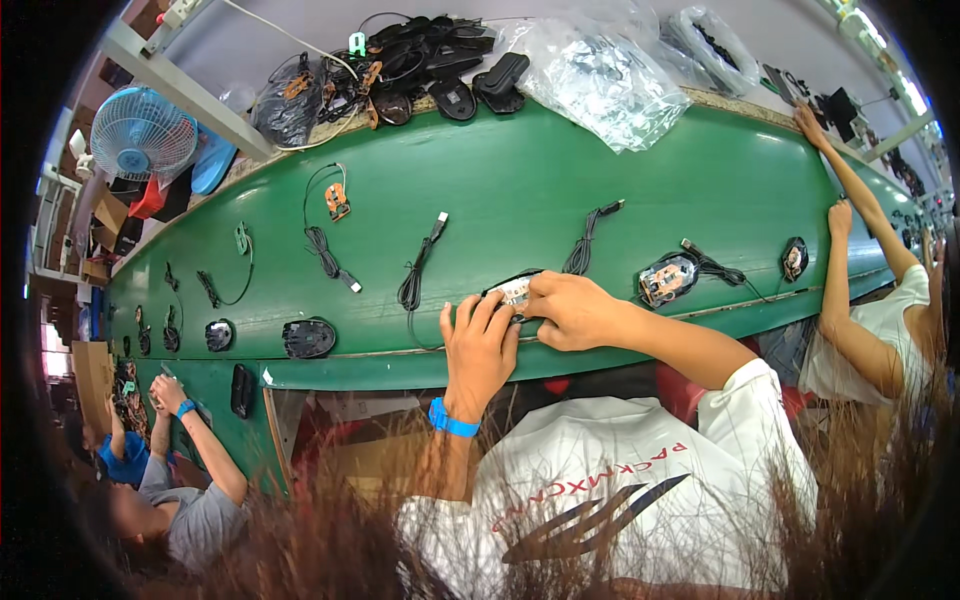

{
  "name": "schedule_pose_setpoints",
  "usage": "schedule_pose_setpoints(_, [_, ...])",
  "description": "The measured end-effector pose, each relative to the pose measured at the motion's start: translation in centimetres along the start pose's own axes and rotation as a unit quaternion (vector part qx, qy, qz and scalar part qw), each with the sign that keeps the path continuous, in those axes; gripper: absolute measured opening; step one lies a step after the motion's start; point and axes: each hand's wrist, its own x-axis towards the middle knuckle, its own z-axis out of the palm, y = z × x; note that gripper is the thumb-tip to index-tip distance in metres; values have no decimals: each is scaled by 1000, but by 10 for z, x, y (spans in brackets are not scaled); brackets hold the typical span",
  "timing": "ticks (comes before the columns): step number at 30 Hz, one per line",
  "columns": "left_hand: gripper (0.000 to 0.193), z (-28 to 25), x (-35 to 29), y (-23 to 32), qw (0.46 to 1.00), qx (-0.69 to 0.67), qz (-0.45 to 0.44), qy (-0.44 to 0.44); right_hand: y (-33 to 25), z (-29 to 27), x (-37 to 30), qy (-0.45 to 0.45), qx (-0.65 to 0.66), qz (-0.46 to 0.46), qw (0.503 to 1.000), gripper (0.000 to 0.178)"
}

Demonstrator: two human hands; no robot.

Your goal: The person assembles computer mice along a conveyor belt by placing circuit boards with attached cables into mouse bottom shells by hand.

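Note:
An opened computer mouse [515, 291], its pale inner board showing, lies near the front edge of the green conveyor belt [500, 170]. My left hand [478, 340], with a blue wristband, holds its near left side; the fingertips rest against the shell. From the right, my right hand [578, 312] reaches over with curled fingers, gripping the mouse's right end. What lies beneath those fingertips is hidden. A coiled black cable [412, 285] lies just beyond my left hand, and another cable [580, 245] lies beyond the mouse.
Farther right is an open mouse [668, 280] with an orange board. A dark mouse shell [308, 338] sits left. Black mouse parts [430, 60] and a clear plastic bag [600, 75] line the back shelf. Co-workers [195, 510] sit at both sides; a blue fan [143, 135] stands far left.

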Motion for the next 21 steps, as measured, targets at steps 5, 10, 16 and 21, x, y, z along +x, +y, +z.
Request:
schedule_pose_setpoints(5, [28, 2, 0, -1, 1000, -2, 7, -2, -1, -1, -1, 4, 17, 3, 1000, 39])
schedule_pose_setpoints(10, [28, 1, 0, -1, 1000, -2, 9, 4, 1, -2, 1, -29, 17, 5, 999, 44])
schedule_pose_setpoints(16, [28, 1, 0, -3, 1000, -8, 11, 2, 1, -7, 1, -40, -12, -14, 999, 42])
schedule_pose_setpoints(21, [27, 1, 0, -2, 1000, -9, 9, -7, -4, -1, -2, -10, -33, -5, 999, 38])
